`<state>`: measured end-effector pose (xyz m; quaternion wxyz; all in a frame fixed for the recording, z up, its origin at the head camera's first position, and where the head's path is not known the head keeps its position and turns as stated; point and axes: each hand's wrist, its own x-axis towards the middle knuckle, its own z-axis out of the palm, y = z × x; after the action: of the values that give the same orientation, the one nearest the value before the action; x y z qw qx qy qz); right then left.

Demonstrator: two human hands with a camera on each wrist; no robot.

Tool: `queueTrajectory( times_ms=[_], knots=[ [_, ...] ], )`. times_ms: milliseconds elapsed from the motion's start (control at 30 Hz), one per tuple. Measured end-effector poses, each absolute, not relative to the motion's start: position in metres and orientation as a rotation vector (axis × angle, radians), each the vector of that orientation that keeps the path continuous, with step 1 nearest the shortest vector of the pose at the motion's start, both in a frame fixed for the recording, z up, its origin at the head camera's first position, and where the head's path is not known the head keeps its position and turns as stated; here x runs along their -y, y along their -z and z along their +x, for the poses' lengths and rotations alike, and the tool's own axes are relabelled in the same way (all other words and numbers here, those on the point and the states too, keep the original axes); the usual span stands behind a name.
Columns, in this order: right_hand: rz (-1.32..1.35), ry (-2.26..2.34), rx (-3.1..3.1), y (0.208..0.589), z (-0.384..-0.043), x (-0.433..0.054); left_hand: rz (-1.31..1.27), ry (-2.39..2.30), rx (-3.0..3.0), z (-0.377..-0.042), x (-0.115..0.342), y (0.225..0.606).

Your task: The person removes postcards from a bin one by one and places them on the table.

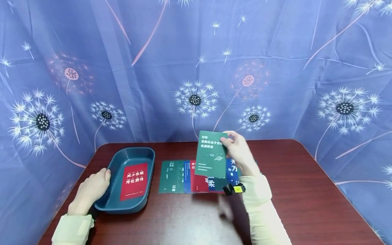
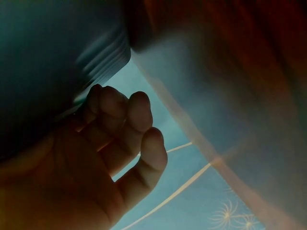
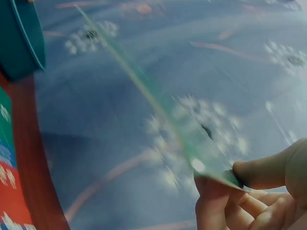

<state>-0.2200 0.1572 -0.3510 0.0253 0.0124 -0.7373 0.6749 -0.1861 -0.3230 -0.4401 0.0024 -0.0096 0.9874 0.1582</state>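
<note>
A green card (image 1: 211, 153) with white print is pinched between thumb and fingers of my right hand (image 1: 240, 149). It is held up over a row of overlapping cards (image 1: 171, 177) in green, blue and red on the table. In the right wrist view the same card (image 3: 158, 110) shows nearly edge-on, its corner between thumb and fingers of the hand (image 3: 254, 196). At the left, my left hand (image 1: 90, 189) grips the side rim of a teal plastic basin (image 1: 122, 207). A red card (image 1: 134, 182) lies inside the basin. The left wrist view shows this hand's curled fingers (image 2: 151, 153) against the basin's dark outer side.
The dark red-brown wooden table (image 1: 306, 190) extends to the right and front. Behind it and at both sides hangs a blue cloth (image 1: 153, 102) with dandelion patterns. A dark strap with a yellow label (image 1: 238, 189) sits by the right wrist.
</note>
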Motion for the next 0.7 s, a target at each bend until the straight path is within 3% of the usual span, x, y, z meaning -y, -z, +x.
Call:
queueTrajectory(
  times_ms=[700],
  knots=[
    [-0.183,-1.734,2.507,0.390,-0.217,-0.282,-0.032,-0.479,-3.100,-0.187,0.321,0.439]
  ],
)
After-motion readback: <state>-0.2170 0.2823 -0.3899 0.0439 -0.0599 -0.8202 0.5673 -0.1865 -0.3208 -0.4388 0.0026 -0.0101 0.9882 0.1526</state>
